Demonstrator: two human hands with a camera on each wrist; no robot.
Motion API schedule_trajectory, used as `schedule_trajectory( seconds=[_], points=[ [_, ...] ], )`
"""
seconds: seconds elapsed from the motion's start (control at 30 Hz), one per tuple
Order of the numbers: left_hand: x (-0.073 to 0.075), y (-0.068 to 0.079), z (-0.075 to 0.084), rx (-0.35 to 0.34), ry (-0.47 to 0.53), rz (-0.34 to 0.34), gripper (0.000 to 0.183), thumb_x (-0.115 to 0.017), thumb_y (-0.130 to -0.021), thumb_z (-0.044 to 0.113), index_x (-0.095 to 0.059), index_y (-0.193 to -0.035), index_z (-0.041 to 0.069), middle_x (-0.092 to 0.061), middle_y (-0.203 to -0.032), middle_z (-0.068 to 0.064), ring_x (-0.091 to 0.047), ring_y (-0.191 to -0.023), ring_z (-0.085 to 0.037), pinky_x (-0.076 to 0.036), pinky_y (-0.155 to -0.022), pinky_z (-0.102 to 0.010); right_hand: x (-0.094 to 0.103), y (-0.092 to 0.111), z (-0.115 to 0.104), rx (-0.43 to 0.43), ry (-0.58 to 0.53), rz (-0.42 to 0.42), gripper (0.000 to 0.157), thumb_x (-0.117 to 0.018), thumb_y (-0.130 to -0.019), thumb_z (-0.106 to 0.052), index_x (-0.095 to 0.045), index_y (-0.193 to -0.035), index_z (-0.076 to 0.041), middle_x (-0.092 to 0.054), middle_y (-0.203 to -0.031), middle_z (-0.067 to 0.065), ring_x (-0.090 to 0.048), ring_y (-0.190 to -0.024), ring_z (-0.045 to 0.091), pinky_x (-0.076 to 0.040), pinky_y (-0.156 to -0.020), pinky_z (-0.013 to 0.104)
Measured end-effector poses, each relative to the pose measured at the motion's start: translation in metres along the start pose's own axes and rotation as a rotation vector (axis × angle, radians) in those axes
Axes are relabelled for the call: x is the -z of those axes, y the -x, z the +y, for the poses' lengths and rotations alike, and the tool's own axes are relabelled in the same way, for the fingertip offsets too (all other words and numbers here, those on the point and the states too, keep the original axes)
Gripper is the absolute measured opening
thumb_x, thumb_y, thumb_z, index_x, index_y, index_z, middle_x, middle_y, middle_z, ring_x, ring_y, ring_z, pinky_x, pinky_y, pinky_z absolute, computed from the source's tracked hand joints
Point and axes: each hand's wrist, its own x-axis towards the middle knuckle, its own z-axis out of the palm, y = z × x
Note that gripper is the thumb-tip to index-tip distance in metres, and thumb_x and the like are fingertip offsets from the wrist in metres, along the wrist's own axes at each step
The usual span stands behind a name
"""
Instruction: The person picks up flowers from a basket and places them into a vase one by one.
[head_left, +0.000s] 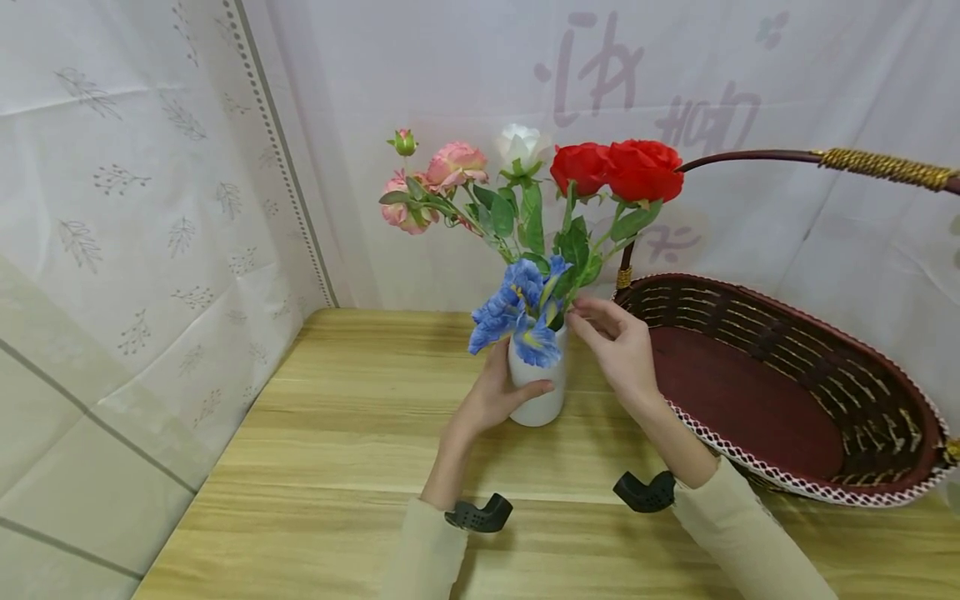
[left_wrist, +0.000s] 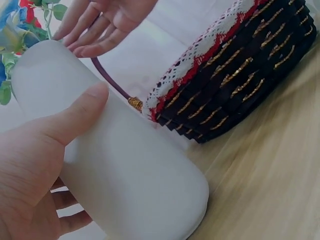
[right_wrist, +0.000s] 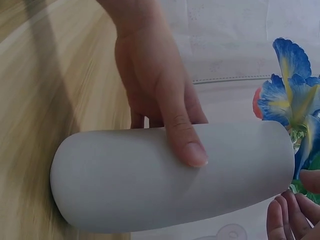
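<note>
A white vase point(head_left: 542, 411) stands upright on the wooden table, filled with artificial flowers. My left hand point(head_left: 489, 402) grips it from the left, with the thumb point(right_wrist: 192, 150) across its side and the fingers behind. At the vase's mouth my right hand point(head_left: 626, 350) pinches a green flower stem point(left_wrist: 49, 25) between thumb and fingertips. A blue iris point(head_left: 521, 308) leans over the front of the rim. Above it spread red roses point(head_left: 645, 171) on the right, a white rose point(head_left: 520, 146) in the middle and pink roses point(head_left: 457, 164) on the left.
A dark woven basket point(head_left: 750, 400) with lace trim sits to the right, close by my right forearm. Its tall handle point(head_left: 885, 167), wrapped in gold cord, arches up behind the red roses. Printed cloth point(head_left: 450, 67) hangs behind the table point(head_left: 337, 442) and at its left.
</note>
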Motion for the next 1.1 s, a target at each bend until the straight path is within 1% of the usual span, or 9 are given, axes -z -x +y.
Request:
schedule_trajectory(
  seconds=[0.2,0.3,0.37,0.47,0.6,0.7,0.87,0.97,1.1],
  points=[
    [0.003,0.002,0.006,0.018,0.001,-0.015,0.104,-0.080,-0.089,0.026,-0.004,-0.160,0.030,-0.021,-0.163,0.001,-0.027,-0.147,-0.017,-0.026,-0.118,-0.046,0.005,0.004,0.001,0.028,0.024,-0.041,0.031,-0.071,-0.097,-0.012,-0.068,-0.124,0.003,-0.069,-0.117,0.022,-0.067,-0.102,0.009,-0.053,-0.087,0.020],
    [0.005,0.002,0.009,0.013,0.005,-0.027,0.103,-0.078,-0.091,0.029,-0.003,-0.161,0.028,-0.017,-0.165,0.001,-0.022,-0.149,-0.017,-0.023,-0.119,-0.046,0.009,0.007,0.000,0.044,0.047,-0.047,0.031,-0.071,-0.096,-0.013,-0.068,-0.124,0.001,-0.070,-0.116,0.020,-0.067,-0.102,0.010,-0.052,-0.089,0.020],
    [0.007,0.004,0.011,0.034,0.007,-0.038,0.100,-0.077,-0.092,0.032,-0.004,-0.161,0.028,-0.017,-0.165,0.002,-0.021,-0.149,-0.015,-0.022,-0.119,-0.045,0.012,0.009,0.000,0.055,0.078,-0.049,0.031,-0.072,-0.096,-0.014,-0.069,-0.124,-0.001,-0.071,-0.115,0.018,-0.067,-0.101,0.009,-0.052,-0.088,0.019],
    [0.010,0.007,0.014,0.043,0.024,-0.058,0.098,-0.076,-0.092,0.031,-0.006,-0.161,0.027,-0.017,-0.164,0.003,-0.022,-0.149,-0.016,-0.023,-0.119,-0.046,0.018,0.012,0.001,0.062,0.109,-0.049,0.031,-0.072,-0.096,-0.015,-0.069,-0.125,-0.003,-0.071,-0.115,0.017,-0.067,-0.100,0.008,-0.052,-0.086,0.018],
    [0.018,0.012,0.016,0.054,0.022,-0.077,0.089,-0.076,-0.092,0.030,-0.018,-0.159,0.020,-0.028,-0.160,0.000,-0.030,-0.146,-0.020,-0.028,-0.117,-0.051,0.027,0.014,0.004,0.068,0.139,-0.058,0.033,-0.071,-0.096,-0.016,-0.068,-0.127,-0.005,-0.070,-0.115,0.018,-0.068,-0.098,0.008,-0.053,-0.085,0.019],
    [0.025,0.019,0.017,0.120,-0.014,-0.086,0.081,-0.074,-0.094,0.037,-0.026,-0.156,0.016,-0.034,-0.157,-0.003,-0.032,-0.145,-0.023,-0.029,-0.115,-0.053,0.033,0.015,0.006,0.081,0.191,-0.072,0.033,-0.070,-0.097,-0.017,-0.067,-0.129,-0.007,-0.070,-0.117,0.016,-0.067,-0.098,0.007,-0.052,-0.084,0.018],
    [0.037,0.031,0.019,0.196,-0.026,-0.103,0.082,-0.064,-0.098,0.046,-0.017,-0.161,0.022,-0.028,-0.162,-0.009,-0.025,-0.149,-0.028,-0.026,-0.116,-0.056,0.046,0.017,0.009,0.090,0.265,-0.116,0.034,-0.068,-0.099,-0.016,-0.064,-0.131,-0.006,-0.068,-0.119,0.012,-0.064,-0.099,0.005,-0.050,-0.085,0.016],
    [0.044,0.036,0.022,0.181,-0.040,-0.095,0.078,-0.060,-0.101,0.044,-0.013,-0.162,0.027,-0.026,-0.163,-0.008,-0.024,-0.150,-0.029,-0.026,-0.117,-0.055,0.051,0.018,0.008,0.079,0.290,-0.137,0.038,-0.066,-0.100,-0.018,-0.060,-0.136,-0.005,-0.066,-0.121,0.014,-0.062,-0.102,0.004,-0.048,-0.087,0.014],
    [0.054,0.040,0.026,0.137,-0.076,-0.078,0.075,-0.056,-0.104,0.039,-0.011,-0.163,0.025,-0.020,-0.165,-0.005,-0.021,-0.151,-0.026,-0.023,-0.118,-0.053,0.058,0.020,0.006,0.056,0.332,-0.151,0.046,-0.065,-0.101,-0.022,-0.053,-0.143,-0.008,-0.064,-0.124,0.016,-0.060,-0.106,0.006,-0.046,-0.089,0.013]
  ],
)
